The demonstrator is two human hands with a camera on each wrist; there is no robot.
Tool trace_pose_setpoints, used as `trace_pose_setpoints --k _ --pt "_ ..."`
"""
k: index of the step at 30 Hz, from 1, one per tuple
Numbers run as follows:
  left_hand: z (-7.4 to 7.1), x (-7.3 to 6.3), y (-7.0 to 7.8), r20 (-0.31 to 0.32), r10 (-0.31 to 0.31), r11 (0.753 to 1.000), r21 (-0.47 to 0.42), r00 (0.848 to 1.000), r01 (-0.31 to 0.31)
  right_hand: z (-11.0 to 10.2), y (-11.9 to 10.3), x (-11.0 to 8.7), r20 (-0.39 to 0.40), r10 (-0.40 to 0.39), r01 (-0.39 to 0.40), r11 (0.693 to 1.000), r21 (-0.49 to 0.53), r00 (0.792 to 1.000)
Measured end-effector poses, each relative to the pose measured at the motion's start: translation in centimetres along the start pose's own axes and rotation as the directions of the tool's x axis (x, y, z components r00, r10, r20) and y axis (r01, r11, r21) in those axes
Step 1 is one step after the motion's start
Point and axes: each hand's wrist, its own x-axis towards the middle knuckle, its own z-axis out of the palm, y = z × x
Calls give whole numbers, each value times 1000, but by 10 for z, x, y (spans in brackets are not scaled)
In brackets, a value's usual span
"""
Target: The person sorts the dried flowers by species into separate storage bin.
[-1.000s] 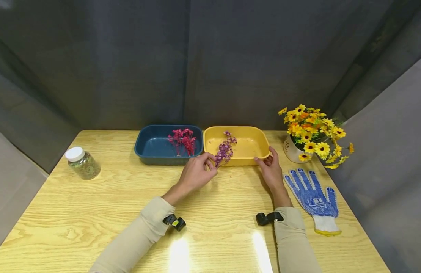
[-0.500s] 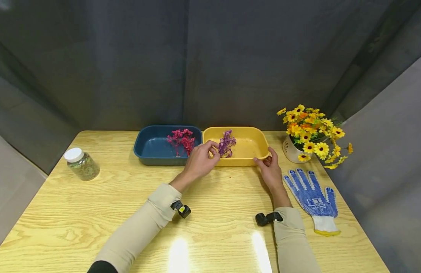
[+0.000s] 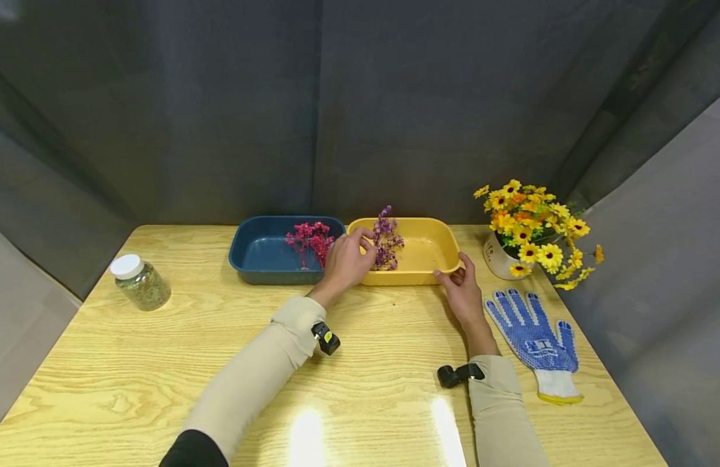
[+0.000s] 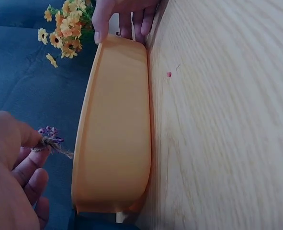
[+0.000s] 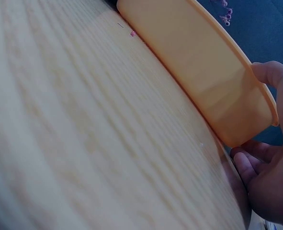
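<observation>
My left hand (image 3: 349, 261) is above the left end of the yellow tray (image 3: 412, 279). Between its thumb and finger it pinches a sprig of purple dried flowers (image 3: 386, 239). The left wrist view shows the tied stem end (image 4: 51, 142) just outside the tray's rim, at the fingertips. My right hand (image 3: 464, 295) holds the tray's near right corner, thumb on the rim and fingers low around the end wall (image 5: 237, 120). Against the tray's left side stands a dark blue tray (image 3: 252, 253) with pink dried flowers (image 3: 310, 240) in it.
A lidded jar of green dried bits (image 3: 143, 285) stands at the left. To the right are a white pot of yellow flowers (image 3: 500, 259) and a blue-and-white work glove (image 3: 538, 337) lying flat. A tiny pink speck (image 4: 169, 74) lies on the wooden table (image 3: 383, 363).
My left hand has moved forward and up from the tray's front edge, carrying the purple sprig, which now stands more upright over the yellow tray. The right hand keeps its hold on the corner.
</observation>
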Motion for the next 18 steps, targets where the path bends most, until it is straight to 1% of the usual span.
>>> trace_pose_setpoints --k 5,9,11,14,18 --pt "5 6 0 -10 -34 999 27 999 34 0 -1 0 4 -3 3 1000 12 1000" --pt "8 6 -3 -16 -45 998 45 999 45 2 -2 -1 7 0 -1 1000 15 1000" --pt "10 4 -5 -13 -39 998 45 999 40 2 -2 -1 10 4 -4 1000 10 1000" --pt "10 -1 -8 -2 -16 1000 25 1000 16 3 -1 -1 10 -2 2 1000 3 1000" --pt "6 -8 -10 18 17 1000 14 1000 -18 2 0 -1 4 -8 8 1000 4 1000"
